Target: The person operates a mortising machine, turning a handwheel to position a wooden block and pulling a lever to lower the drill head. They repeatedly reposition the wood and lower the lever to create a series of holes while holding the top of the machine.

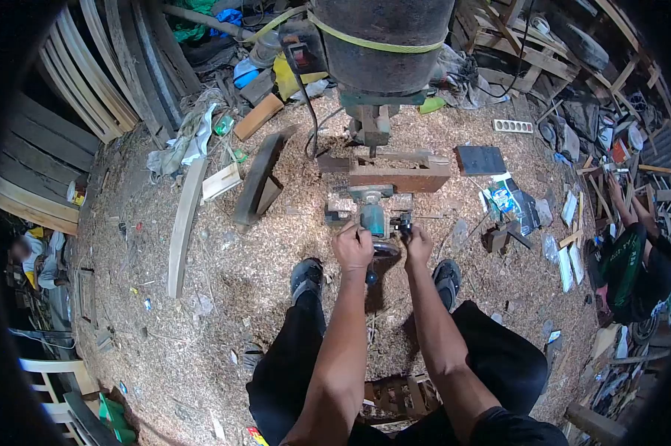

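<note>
My left hand point(354, 247) is closed at the left side of the green machine part point(373, 218), by a round handwheel point(385, 250). Just right of it, my right hand point(419, 244) is wrapped round a small black handle point(404, 225). What exactly my left fingers hold is hidden. Beyond both hands a reddish-brown wood block point(399, 177) with slots cut in its top lies across the machine's bed. The machine's head point(371, 126) hangs over the block, below a large dark cylinder point(384, 44) with a yellow strap.
A curved plank point(185, 227) and a dark curved beam point(260, 178) lie on the chip-covered floor to the left. A dark block point(480, 160) and a power strip point(513, 126) are at the right. One person point(633, 256) is at far right, another point(44, 256) at far left.
</note>
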{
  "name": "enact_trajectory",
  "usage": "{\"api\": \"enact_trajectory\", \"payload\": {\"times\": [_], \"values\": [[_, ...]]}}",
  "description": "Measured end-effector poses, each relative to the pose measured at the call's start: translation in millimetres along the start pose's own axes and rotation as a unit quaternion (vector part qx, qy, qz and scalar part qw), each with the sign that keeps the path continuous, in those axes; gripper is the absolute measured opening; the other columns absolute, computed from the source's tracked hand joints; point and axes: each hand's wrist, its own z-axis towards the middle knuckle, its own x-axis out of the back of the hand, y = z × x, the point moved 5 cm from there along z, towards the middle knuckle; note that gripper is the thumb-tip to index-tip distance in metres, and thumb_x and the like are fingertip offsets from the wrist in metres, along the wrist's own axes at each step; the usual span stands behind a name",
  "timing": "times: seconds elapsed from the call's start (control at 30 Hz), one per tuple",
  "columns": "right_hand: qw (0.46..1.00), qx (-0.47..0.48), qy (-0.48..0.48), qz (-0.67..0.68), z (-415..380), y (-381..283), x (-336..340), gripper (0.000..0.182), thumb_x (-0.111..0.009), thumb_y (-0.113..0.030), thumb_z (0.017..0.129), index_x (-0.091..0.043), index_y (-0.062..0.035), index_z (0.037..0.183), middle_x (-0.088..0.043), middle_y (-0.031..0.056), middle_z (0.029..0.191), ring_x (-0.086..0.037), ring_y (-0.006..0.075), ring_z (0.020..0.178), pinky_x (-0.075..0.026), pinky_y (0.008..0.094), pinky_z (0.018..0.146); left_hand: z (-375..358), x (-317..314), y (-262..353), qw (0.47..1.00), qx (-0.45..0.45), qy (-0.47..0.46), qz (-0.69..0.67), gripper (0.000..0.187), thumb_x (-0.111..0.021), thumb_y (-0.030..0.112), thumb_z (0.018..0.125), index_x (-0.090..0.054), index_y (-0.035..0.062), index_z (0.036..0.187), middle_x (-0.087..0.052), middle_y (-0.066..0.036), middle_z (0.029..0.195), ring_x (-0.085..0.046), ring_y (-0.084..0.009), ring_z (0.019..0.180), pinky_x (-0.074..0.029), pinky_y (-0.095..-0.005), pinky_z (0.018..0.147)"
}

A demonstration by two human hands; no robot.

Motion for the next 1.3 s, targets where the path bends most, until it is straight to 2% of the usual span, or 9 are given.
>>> {"api": "enact_trajectory", "payload": {"times": [0.1,0.23,0.4,0.5,0.67,0.8,1.07,1.2,1.3], "values": [[0.943,-0.306,-0.065,0.115,18.8,52.8,-0.1,0.044,-0.052,-0.042,0.098,-0.060,0.0012,0.103,-0.066,0.0102,0.093,-0.064,0.0217,0.078,-0.054,0.0341,0.067,-0.1,0.3,0.3,1.000,0.008,-0.013,0.003,0.023,-0.048,0.012,0.076,-0.053,-0.0040,0.060,-0.051,-0.020,0.061,-0.053,-0.0386,0.056,-0.042,-0.0434,0.054],[1.000,-0.010,-0.019,0.018,-18.5,-16.9,-16.9,0.057,-0.042,-0.054,0.098,-0.057,0.0016,0.102,-0.066,0.0122,0.087,-0.065,0.0259,0.078,-0.054,0.0377,0.067,-0.7,1.1,-3.5,0.999,0.021,-0.023,0.009,0.023,-0.048,0.011,0.076,-0.053,-0.0043,0.061,-0.051,-0.020,0.062,-0.053,-0.0383,0.056,-0.042,-0.0433,0.054],[0.932,-0.318,-0.036,0.168,-2.3,16.1,-11.9,0.059,-0.046,-0.057,0.096,-0.060,0.0007,0.100,-0.064,0.0090,0.085,-0.063,0.0211,0.075,-0.054,0.0357,0.069,0.2,-0.9,-2.3,1.000,0.010,-0.021,-0.003,0.022,-0.048,0.011,0.077,-0.054,-0.0044,0.062,-0.050,-0.020,0.061,-0.053,-0.0389,0.057,-0.042,-0.0435,0.054],[0.994,-0.029,-0.036,-0.099,-2.9,-7.8,-6.0,0.063,-0.035,-0.059,0.097,-0.059,-0.0012,0.091,-0.062,0.0083,0.082,-0.063,0.0230,0.074,-0.054,0.0363,0.072,1.0,2.4,-1.7,1.000,0.001,-0.020,0.014,0.024,-0.047,0.013,0.077,-0.054,-0.0041,0.061,-0.051,-0.020,0.062,-0.054,-0.0392,0.057,-0.042,-0.0442,0.055],[0.942,-0.244,-0.080,0.214,-9.0,1.7,-18.3,0.040,-0.053,-0.046,0.096,-0.050,-0.0108,0.077,-0.050,-0.0015,0.065,-0.053,0.0133,0.059,-0.046,0.0320,0.053,2.2,-0.3,-0.9,1.000,0.006,-0.027,0.006,0.025,-0.047,0.014,0.077,-0.054,-0.0037,0.060,-0.051,-0.020,0.062,-0.054,-0.0392,0.058,-0.042,-0.0443,0.055],[0.997,0.067,-0.027,-0.037,-11.8,-22.6,-1.2,0.039,-0.052,-0.043,0.097,-0.058,-0.0047,0.095,-0.060,0.0063,0.080,-0.059,0.0160,0.067,-0.051,0.0294,0.057,-0.1,1.8,-2.4,1.000,0.009,-0.026,0.004,0.025,-0.047,0.013,0.077,-0.054,-0.0036,0.060,-0.051,-0.020,0.061,-0.053,-0.0391,0.057,-0.042,-0.0442,0.055],[0.923,-0.292,-0.094,0.232,-15.8,8.6,-4.5,0.030,-0.057,-0.031,0.096,-0.057,-0.0037,0.109,-0.064,0.0094,0.091,-0.064,0.0186,0.079,-0.053,0.0298,0.066,1.9,1.6,1.2,1.000,0.012,-0.028,0.004,0.024,-0.046,0.012,0.077,-0.052,-0.0042,0.060,-0.050,-0.021,0.062,-0.053,-0.0400,0.058,-0.042,-0.0451,0.055],[0.993,0.092,-0.028,-0.066,-18.2,-22.9,-5.9,0.031,-0.064,-0.026,0.093,-0.061,0.0023,0.106,-0.064,0.0061,0.085,-0.060,0.0127,0.079,-0.049,0.0263,0.066,1.8,2.7,3.4,1.000,0.010,-0.021,0.000,0.024,-0.046,0.012,0.077,-0.052,-0.0044,0.060,-0.051,-0.021,0.062,-0.053,-0.0405,0.057,-0.042,-0.0457,0.055],[0.961,0.160,-0.023,-0.224,-23.4,-21.1,-5.9,0.027,-0.064,-0.019,0.092,-0.062,0.0043,0.106,-0.065,0.0067,0.082,-0.059,0.0108,0.073,-0.048,0.0259,0.064,1.4,2.7,2.2,1.000,0.004,-0.018,0.011,0.024,-0.046,0.012,0.076,-0.053,-0.0042,0.060,-0.051,-0.020,0.062,-0.053,-0.0401,0.056,-0.042,-0.0452,0.054]]}}
